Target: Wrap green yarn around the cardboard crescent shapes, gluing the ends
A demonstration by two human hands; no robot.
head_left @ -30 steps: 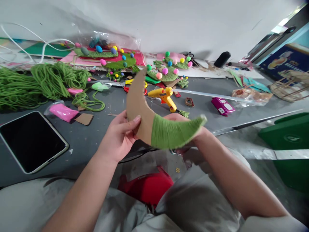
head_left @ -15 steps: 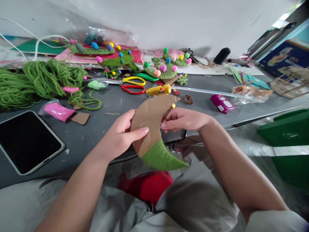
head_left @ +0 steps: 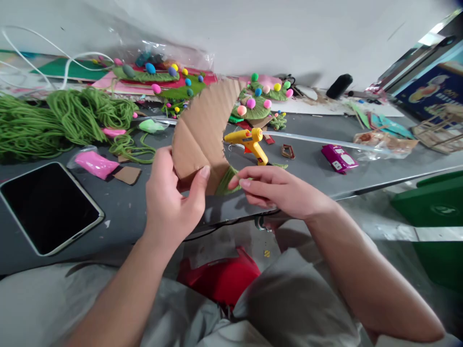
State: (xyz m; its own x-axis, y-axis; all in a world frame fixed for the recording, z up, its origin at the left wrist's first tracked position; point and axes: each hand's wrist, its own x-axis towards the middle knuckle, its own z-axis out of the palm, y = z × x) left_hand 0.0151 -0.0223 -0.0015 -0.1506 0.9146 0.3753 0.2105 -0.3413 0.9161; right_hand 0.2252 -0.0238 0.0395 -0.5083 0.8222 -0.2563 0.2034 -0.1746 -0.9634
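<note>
My left hand grips a brown cardboard crescent near its lower part and holds it upright over the grey table. The crescent's lower tip is wound with green yarn. My right hand is at that wound tip, thumb and fingers pinched on the green yarn. Behind the crescent a yellow glue gun lies on the table.
A dark tablet lies at the left. Loose green yarn, a pink bag, finished yarn crescents with coloured pom-poms, a purple box and a long clear stick lie behind. A green bin stands right.
The crescent has been turned from lying with its green tip toward me to standing upright, the wound tip now low between my hands. My right hand moved onto the yarn end.
</note>
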